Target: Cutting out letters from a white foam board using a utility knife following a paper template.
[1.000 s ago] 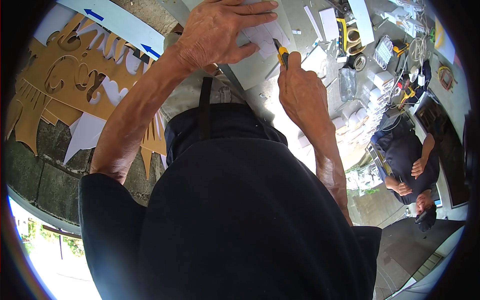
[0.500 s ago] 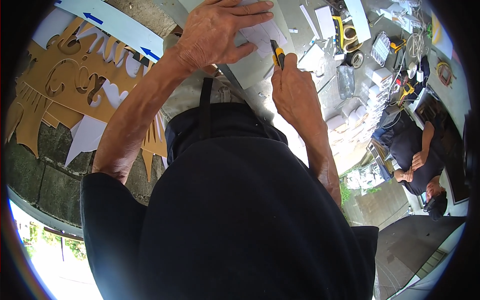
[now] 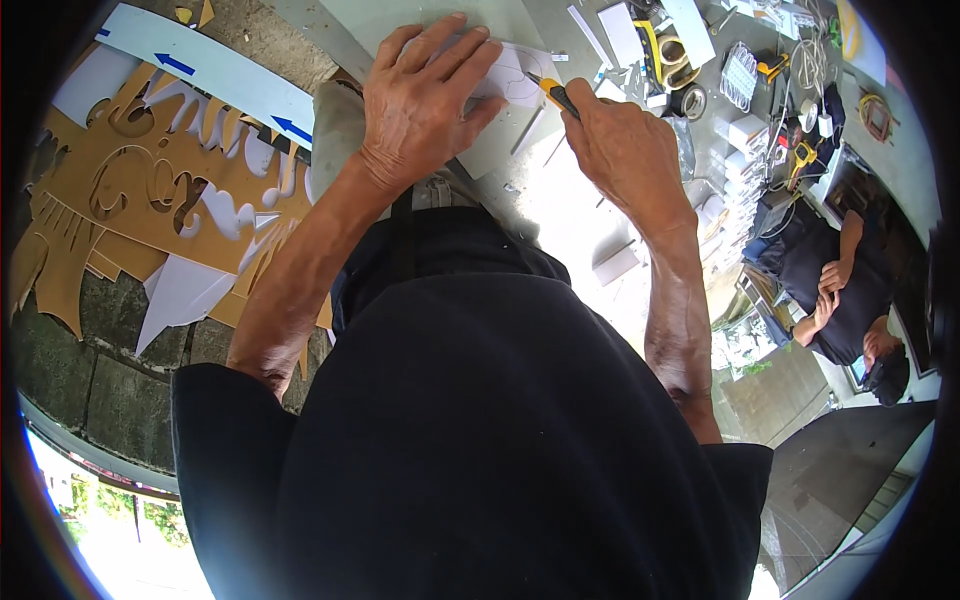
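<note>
A small white sheet [image 3: 520,85] with thin curved lines drawn on it lies on a pale grey board [image 3: 512,22]. My left hand [image 3: 425,105] rests flat with spread fingers over the sheet's left part, hiding some of it. My right hand [image 3: 630,155] is closed around a yellow and black utility knife [image 3: 556,96]. The knife's blade points left, with its tip at the right part of the sheet; whether it touches the surface I cannot tell.
Brown and white cut-out sheets [image 3: 130,195] lie at the left beside a pale strip with blue arrows [image 3: 215,65]. A tape roll [image 3: 692,101], a white basket [image 3: 739,77] and tools crowd the right. A person in dark clothes [image 3: 830,285] is at the far right.
The knife and my right hand have swung so the blade points more to the left. My left hand has shifted slightly down in the picture, still flat on the sheet.
</note>
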The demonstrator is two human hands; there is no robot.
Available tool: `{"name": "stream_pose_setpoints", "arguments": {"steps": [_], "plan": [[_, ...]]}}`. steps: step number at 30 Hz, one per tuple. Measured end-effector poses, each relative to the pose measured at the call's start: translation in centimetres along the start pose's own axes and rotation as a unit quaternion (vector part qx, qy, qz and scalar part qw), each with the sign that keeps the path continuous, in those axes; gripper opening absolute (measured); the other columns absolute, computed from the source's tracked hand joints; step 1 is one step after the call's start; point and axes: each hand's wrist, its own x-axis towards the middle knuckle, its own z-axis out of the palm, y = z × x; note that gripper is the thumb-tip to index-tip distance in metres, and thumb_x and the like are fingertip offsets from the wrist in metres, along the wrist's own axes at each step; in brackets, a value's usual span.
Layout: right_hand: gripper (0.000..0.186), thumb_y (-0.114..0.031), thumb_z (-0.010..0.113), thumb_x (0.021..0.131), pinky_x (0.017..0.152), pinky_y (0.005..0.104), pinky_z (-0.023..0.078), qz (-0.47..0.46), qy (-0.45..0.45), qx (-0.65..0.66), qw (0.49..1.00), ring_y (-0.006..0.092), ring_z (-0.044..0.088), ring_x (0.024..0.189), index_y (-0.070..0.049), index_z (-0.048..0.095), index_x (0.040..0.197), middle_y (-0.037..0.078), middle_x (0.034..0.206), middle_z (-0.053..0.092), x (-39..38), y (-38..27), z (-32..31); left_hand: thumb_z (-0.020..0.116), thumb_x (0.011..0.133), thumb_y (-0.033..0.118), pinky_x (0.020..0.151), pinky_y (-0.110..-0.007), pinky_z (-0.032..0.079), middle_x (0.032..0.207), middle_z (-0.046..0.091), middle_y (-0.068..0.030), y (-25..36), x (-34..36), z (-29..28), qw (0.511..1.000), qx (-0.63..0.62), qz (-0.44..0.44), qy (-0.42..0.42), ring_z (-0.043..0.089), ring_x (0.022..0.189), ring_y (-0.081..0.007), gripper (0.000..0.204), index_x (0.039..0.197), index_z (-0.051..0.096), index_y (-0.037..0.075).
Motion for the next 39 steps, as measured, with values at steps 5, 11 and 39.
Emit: {"name": "stream_pose_setpoints", "arguments": {"steps": [5, 11, 39], "plan": [[0.015, -0.018, 0.055, 0.102, 0.057, 0.0484, 0.053, -0.008, -0.018, 0.004, 1.0, 0.0365, 0.07, 0.062, -0.005, 0.05, 0.101, 0.016, 0.065, 0.068, 0.0, -0.1, 0.2, 0.09, 0.072, 0.035, 0.1, -0.04, 0.043, 0.137, 0.068, 0.0113, -1.1, 1.1, -0.1, 0.999, -0.027, 0.024, -0.025, 0.057, 0.118, -0.0219, 0.05, 0.119, 0.077, 0.023], [0.013, -0.014, 0.051, 0.103, 0.059, 0.0502, 0.055, 0.037, -0.049, 0.051, 0.997, 0.0395, 0.07, 0.062, -0.003, 0.045, 0.099, 0.019, 0.064, 0.067, -0.1, -1.7, 0.8, 0.089, 0.072, 0.039, 0.1, -0.038, 0.041, 0.138, 0.067, 0.0149, -1.4, 1.2, -0.2, 0.999, -0.012, 0.025, -0.042, 0.056, 0.117, -0.0197, 0.05, 0.119, 0.079, 0.026], [0.021, -0.026, 0.047, 0.108, 0.068, 0.0577, 0.051, 0.103, -0.103, 0.083, 0.986, 0.0462, 0.068, 0.071, -0.005, 0.044, 0.107, 0.025, 0.071, 0.066, 0.4, -0.8, -0.6, 0.089, 0.071, 0.034, 0.087, -0.038, 0.042, 0.132, 0.07, 0.0088, 0.0, -0.5, 1.0, 1.0, -0.019, 0.0, 0.014, 0.057, 0.103, -0.0196, 0.048, 0.114, 0.078, 0.017]]}}
